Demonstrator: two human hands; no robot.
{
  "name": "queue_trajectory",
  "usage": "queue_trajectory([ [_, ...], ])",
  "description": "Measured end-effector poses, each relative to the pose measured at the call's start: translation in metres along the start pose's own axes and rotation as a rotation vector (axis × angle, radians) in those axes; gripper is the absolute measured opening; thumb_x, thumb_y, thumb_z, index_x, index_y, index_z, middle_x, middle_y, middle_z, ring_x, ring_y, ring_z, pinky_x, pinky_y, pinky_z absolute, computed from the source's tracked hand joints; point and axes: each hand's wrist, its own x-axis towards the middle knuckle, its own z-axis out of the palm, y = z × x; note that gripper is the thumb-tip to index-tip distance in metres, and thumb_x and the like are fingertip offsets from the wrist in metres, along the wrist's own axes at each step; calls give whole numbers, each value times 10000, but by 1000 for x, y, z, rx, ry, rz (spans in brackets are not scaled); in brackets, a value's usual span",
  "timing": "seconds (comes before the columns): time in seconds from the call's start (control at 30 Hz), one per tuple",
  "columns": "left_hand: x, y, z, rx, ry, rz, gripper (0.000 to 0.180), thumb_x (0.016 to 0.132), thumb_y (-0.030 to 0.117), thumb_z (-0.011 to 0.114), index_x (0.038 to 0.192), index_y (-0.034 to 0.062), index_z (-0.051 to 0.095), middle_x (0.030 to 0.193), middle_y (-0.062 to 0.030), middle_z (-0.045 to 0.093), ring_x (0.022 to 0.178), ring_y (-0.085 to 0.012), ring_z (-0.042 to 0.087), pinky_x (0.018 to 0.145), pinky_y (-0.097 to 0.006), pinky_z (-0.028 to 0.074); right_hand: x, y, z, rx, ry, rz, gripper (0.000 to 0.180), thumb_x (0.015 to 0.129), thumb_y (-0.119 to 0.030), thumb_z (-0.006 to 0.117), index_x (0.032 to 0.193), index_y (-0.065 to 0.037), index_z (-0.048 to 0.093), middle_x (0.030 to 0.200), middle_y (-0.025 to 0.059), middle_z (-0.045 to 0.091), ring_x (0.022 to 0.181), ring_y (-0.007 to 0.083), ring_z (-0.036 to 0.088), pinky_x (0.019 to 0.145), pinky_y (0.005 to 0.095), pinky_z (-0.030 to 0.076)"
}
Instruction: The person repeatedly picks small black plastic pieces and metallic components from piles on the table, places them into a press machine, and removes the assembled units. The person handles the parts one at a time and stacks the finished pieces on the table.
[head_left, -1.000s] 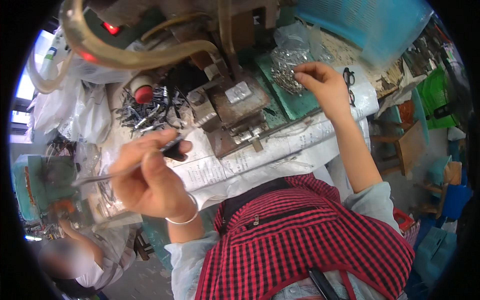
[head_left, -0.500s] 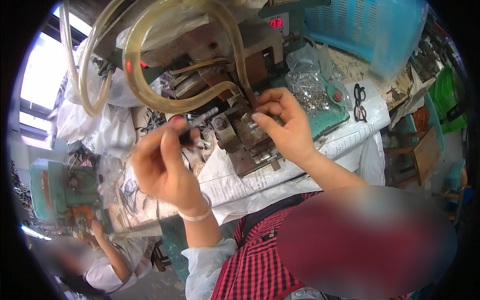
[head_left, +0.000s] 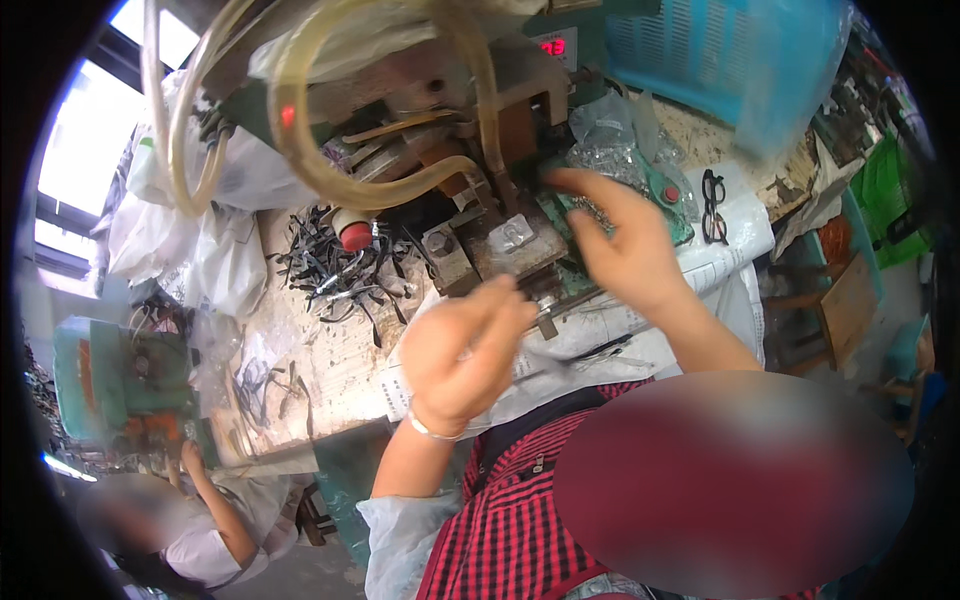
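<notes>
My left hand, blurred by motion, is in front of the machine's metal fixture. Its fingers are pinched together near the front edge, and what they hold is not clear. A slim dark piece shows over the white paper beside that hand; whether the hand holds it I cannot tell. My right hand hovers at the fixture's right side, thumb and forefinger apart, with nothing visible between them. On top of the fixture sits a small clear, shiny piece. Thick yellowish hoses loop down to the machine.
Left of the fixture lie a heap of thin dark strips and a red button. Black-framed glasses rest on paper at right, near a clear bag of small metal parts. A blue basket stands behind. Another person sits lower left.
My left hand has swung right and toward me, from beside the strips to the fixture's front, uncovering the heap. My right hand has drawn back rightward off the fixture, exposing its top.
</notes>
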Motion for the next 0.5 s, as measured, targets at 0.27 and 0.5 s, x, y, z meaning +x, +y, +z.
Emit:
queue_trajectory([
  [0.27, -1, 0, 37, 97, -31, 112, 275, 718, 10, 877, 948, 60, 737, 909, -97, 754, 567, -154, 624, 468, -273, 454, -35, 100, -32, -45, 82, 160, 224, 917, -7, 578, 1087, -24, 723, 1051, 153, 753, 941, 285, 739, 812, 362, 560],
  [0.5, 2, -12, 47, 129, 56, 180, 197, 748, 88, 868, 896, 77, 738, 931, -81, 750, 495, -98, 542, 434, -242, 382, -37, 117, -50, -281, -40, 229, 121, 843, -84, 697, 950, -33, 719, 943, 136, 705, 906, 332, 681, 809, 413, 538],
])
